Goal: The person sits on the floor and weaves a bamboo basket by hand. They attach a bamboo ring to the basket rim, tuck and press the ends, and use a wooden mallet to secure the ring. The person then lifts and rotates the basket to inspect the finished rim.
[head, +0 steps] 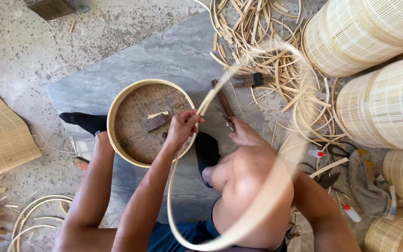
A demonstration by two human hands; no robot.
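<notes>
I sit on the floor with a long, thin bamboo strip [239,224] bent into a big loop around my right knee. My left hand [182,127] pinches one end of the strip just over the rim of a round bamboo tray [113,116]. That tray has a woven bottom, and a small wood block and a sliver lie in it. My right hand [242,134] is closed on a long dark knife [223,100], whose blade points up and left beside the strip. Both feet wear black socks, one on each side of the tray.
Tall slatted bamboo cylinders [374,102] crowd the right side. A heap of bamboo offcuts [267,42] lies behind, with a clamp tool [253,79] on it. Small white squeeze bottles [316,153] and a cloth [364,182] sit at right. Woven mats [1,135] and thin hoops [38,219] lie at left.
</notes>
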